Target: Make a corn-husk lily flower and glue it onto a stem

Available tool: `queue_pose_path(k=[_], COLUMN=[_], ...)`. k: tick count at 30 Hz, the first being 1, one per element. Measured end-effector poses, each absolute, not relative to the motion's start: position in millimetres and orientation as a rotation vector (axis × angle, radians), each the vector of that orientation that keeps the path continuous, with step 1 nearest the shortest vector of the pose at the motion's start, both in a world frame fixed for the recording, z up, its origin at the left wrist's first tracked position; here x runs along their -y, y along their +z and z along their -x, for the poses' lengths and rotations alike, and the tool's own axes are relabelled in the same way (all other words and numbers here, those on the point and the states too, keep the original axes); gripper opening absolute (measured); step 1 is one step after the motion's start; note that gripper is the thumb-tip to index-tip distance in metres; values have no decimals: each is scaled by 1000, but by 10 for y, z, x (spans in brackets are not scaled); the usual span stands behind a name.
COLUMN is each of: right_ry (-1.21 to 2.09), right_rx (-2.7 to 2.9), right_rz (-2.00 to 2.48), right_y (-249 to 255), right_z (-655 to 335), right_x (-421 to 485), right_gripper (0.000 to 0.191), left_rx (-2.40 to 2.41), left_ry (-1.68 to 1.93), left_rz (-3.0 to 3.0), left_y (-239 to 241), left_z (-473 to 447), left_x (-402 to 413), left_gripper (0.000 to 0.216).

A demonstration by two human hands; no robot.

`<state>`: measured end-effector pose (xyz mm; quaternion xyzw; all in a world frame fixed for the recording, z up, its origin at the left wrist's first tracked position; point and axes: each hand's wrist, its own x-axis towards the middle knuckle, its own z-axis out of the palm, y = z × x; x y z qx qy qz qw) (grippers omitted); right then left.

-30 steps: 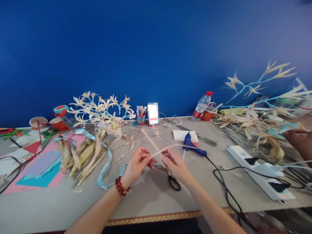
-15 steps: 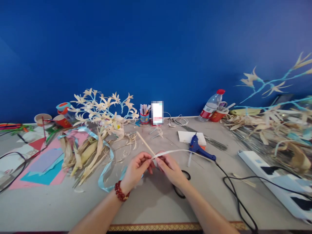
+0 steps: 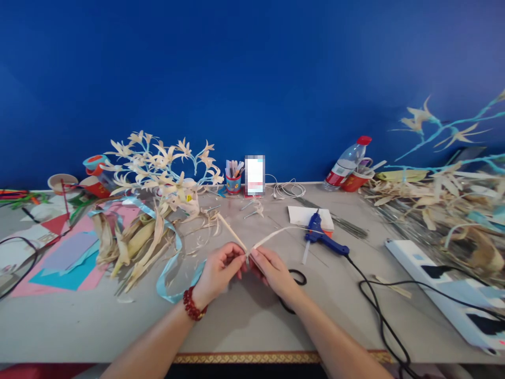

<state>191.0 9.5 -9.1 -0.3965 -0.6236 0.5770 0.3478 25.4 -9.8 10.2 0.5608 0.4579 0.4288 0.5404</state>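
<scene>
My left hand (image 3: 219, 271), with a red bead bracelet at the wrist, pinches the near end of a thin pale husk stick (image 3: 231, 231) that slants up and to the left. My right hand (image 3: 272, 271) meets it fingertip to fingertip and pinches a narrow whitish husk strip (image 3: 276, 234) that arcs up and to the right. Both hands hover just above the grey table (image 3: 244, 316) near its front edge. Black-handled scissors (image 3: 294, 284) lie partly hidden under my right hand.
A blue glue gun (image 3: 321, 237) with a black cord lies right of my hands, beside a white pad (image 3: 303, 216). Dried corn husks and light-blue ribbon (image 3: 169, 263) pile at the left on coloured paper. A husk-flower branch (image 3: 161, 168), a pen cup (image 3: 233, 181), a bottle (image 3: 347, 163) and a power strip (image 3: 445, 289) stand around.
My hands have closed together until the fingertips touch, and the strip's arc is shorter. The camera has swung left, so a person's hand at the right edge has left the view.
</scene>
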Motion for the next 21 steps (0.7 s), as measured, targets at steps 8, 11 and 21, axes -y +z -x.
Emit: queue_pose_path(k=[8, 11, 21], right_ry=[1432, 1496, 1579], right_rx=[1651, 1637, 1528], right_rz=[981, 927, 861], right_y=[-87, -84, -81], right_z=[-1898, -1894, -1883], right_x=[-61, -56, -74], right_gripper=[38, 38, 43], left_rx=[-1114, -1149, -1199], left_ry=[1060, 1062, 1116], left_rz=[-1432, -1476, -1729], left_y=[137, 121, 144], left_z=[-262, -266, -246], left_x=[117, 119, 121], left_gripper=[20, 21, 11])
